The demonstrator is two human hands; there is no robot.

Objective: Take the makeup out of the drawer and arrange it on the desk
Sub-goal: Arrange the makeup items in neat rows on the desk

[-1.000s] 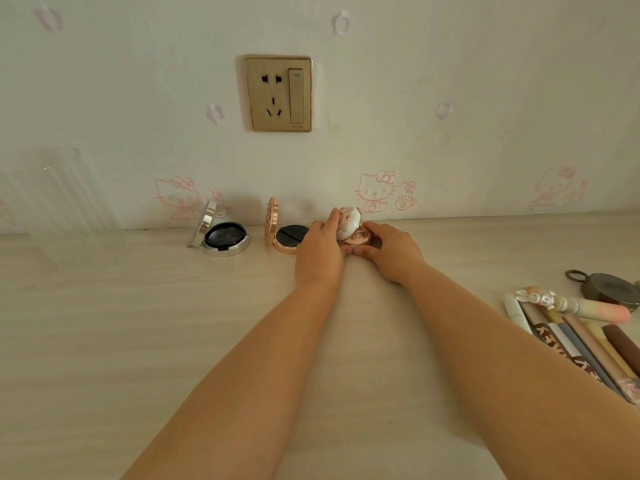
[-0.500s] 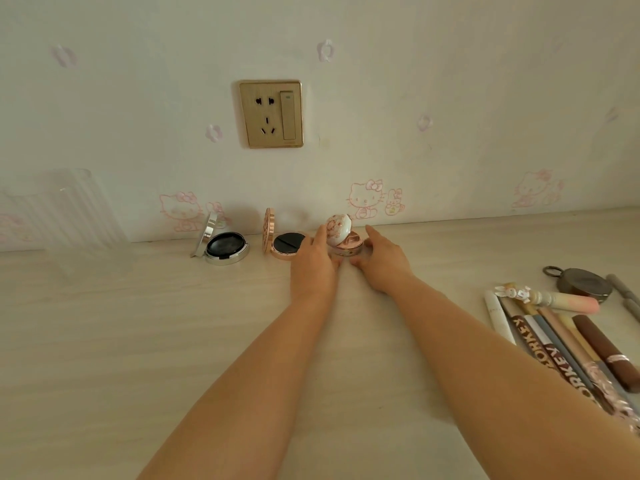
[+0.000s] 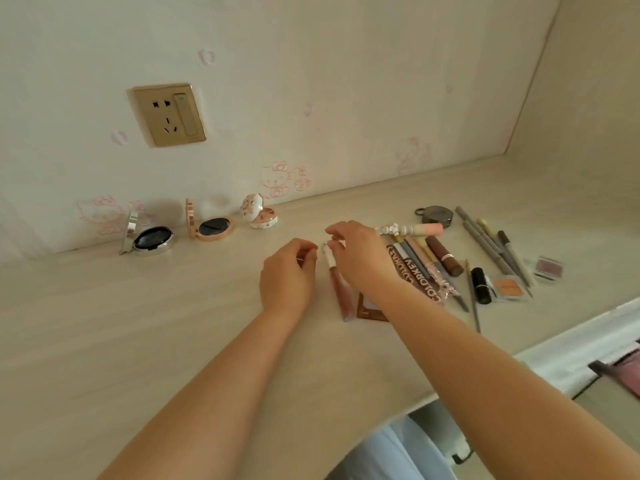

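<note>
Head view: right hand [image 3: 360,256] fingers pinch the white cap of a slim, light, rigid reddish lip-gloss tube [image 3: 337,287] lying on the pale wood tabletop [image 3: 138,323], left hand [image 3: 287,275] loosely curled, empty.

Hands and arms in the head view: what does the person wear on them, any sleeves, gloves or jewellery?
Both forearms are bare up to the frame edge: no sleeves, gloves, watch or bracelets show. The left hand and right hand are uncovered. A thin glint near the left hand's fingers might be a ring, but it is too small to tell. Pale blue clothing shows at the bottom edge.
</note>
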